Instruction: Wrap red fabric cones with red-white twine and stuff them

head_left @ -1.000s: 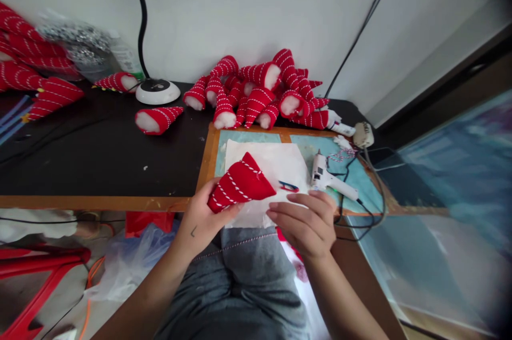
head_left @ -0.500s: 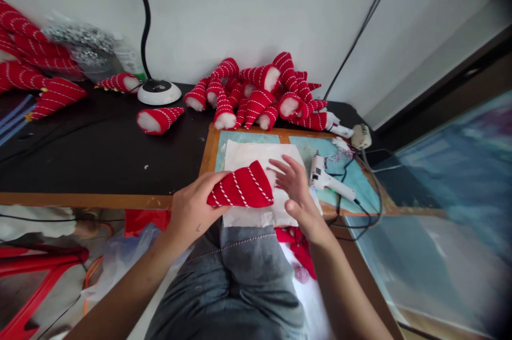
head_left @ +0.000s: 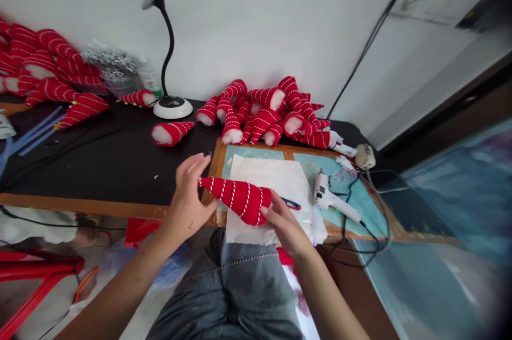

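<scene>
A red stuffed fabric cone (head_left: 240, 197), wound with a red-and-white twisted cord, lies across the air above the white paper (head_left: 260, 172), its tip pointing left. My right hand (head_left: 282, 223) grips its wide end, thumb on the near side and fingers mostly hidden behind. My left hand (head_left: 190, 196) is around the narrow tip, thumb and fingers spread apart. A dark blue and red handle (head_left: 292, 204), perhaps of scissors, shows on the paper beside my right hand. To the right lies a white glue gun (head_left: 334, 201).
Several similar cones (head_left: 260, 116) are heaped at the back, with more in a pile (head_left: 44, 63) at far left. One cone (head_left: 172, 133) lies alone near the desk lamp (head_left: 173, 107). Black cables (head_left: 360, 255) loop over the table's right edge. A cord (head_left: 230, 264) crosses my lap.
My right hand, spread and empty before, now holds the cone's wide end. My left hand has loosened and shifted to the tip, and the whole cone now shows. The view has shifted slightly.
</scene>
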{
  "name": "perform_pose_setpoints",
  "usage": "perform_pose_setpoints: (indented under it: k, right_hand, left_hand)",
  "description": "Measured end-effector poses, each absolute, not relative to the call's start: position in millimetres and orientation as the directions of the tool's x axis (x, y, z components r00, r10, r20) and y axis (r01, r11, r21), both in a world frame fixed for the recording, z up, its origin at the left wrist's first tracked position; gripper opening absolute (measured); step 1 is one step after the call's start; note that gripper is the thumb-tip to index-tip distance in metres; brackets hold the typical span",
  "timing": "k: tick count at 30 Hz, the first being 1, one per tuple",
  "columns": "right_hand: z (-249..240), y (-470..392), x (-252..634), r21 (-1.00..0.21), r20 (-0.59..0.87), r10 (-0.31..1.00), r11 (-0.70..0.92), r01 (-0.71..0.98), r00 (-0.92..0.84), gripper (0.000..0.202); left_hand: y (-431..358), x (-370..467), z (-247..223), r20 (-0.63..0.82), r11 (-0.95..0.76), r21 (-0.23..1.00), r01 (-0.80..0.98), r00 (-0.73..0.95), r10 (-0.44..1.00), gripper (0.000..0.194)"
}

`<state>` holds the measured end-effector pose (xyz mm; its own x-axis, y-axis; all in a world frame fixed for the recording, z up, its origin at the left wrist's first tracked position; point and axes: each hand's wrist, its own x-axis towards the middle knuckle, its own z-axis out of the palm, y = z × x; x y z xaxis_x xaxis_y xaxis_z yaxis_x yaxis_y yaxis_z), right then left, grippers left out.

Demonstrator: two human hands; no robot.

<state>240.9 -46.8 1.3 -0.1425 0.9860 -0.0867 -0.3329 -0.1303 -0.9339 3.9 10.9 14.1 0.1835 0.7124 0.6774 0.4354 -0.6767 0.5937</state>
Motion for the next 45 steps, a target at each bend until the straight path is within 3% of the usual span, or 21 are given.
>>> perform_pose_setpoints:
  k: [2, 3, 5, 7, 11, 15, 20, 26, 33, 37, 40, 45]
  right_hand:
    - [-3, -47, 239, -0.915, -0.079, 0.989, -0.121, -0.384, -0.122, 0.053]
    - [-5, -47, 238, -0.909, -0.07, 0.991, -0.11, -0.402, -0.114, 0.052]
    - [-8, -45, 235, -0.908, -0.039, 0.995, -0.071, -0.413, -0.087, 0.051]
    - [-11, -43, 230, -0.927, 0.018, 1.0, 0.008, -0.375, -0.023, 0.051]
    - [-13, -44, 221, -0.959, 0.229, 0.966, 0.245, -0.141, 0.119, 0.055]
    - [-12, -50, 221, -0.928, 0.373, 0.923, 0.369, 0.053, 0.099, 0.059]
    - [-3, -55, 228, -0.883, 0.458, 0.887, 0.447, 0.143, 0.057, 0.073]
    - [18, -54, 233, -0.66, 0.652, 0.757, 0.599, 0.453, -0.051, 0.044]
    - [13, -51, 230, -0.672, 0.64, 0.764, 0.604, 0.428, -0.074, 0.053]
    - [16, -50, 234, -0.704, 0.62, 0.78, 0.602, 0.377, -0.088, 0.029]
    - [23, -42, 239, -0.727, 0.614, 0.786, 0.597, 0.338, -0.067, 0.022]
    - [32, -22, 241, -0.587, 0.696, 0.685, 0.715, 0.379, -0.214, 0.031]
  left_hand:
    - [5, 12, 4, 0.502, -0.505, 0.863, 0.016, 0.07, 0.862, 0.093]
    - [1, 18, 2, 0.366, -0.344, 0.918, -0.195, 0.084, 0.927, 0.092]
    - [-8, 33, 1, 0.127, -0.028, 0.893, -0.45, 0.192, 0.973, 0.086]
    - [-13, 49, 3, 0.019, 0.13, 0.841, -0.524, 0.269, 0.963, 0.082]
    - [-13, 73, 8, -0.004, 0.132, 0.829, -0.543, 0.23, 0.973, 0.071]
    - [-9, 83, 2, 0.01, 0.075, 0.843, -0.533, 0.155, 0.988, 0.07]
    - [-7, 75, -10, 0.087, 0.088, 0.839, -0.537, 0.291, 0.953, 0.077]
    - [-4, 61, -11, 0.074, 0.126, 0.88, -0.458, 0.394, 0.916, 0.087]
    - [-3, 57, -12, 0.016, 0.161, 0.891, -0.425, 0.383, 0.924, 0.08]
    - [3, 48, -14, 0.009, 0.178, 0.918, -0.354, 0.467, 0.884, 0.081]
    - [15, 34, -7, 0.029, 0.151, 0.953, -0.262, 0.576, 0.817, 0.083]
    - [34, 16, 5, 0.06, 0.139, 0.967, -0.212, 0.725, 0.686, 0.076]
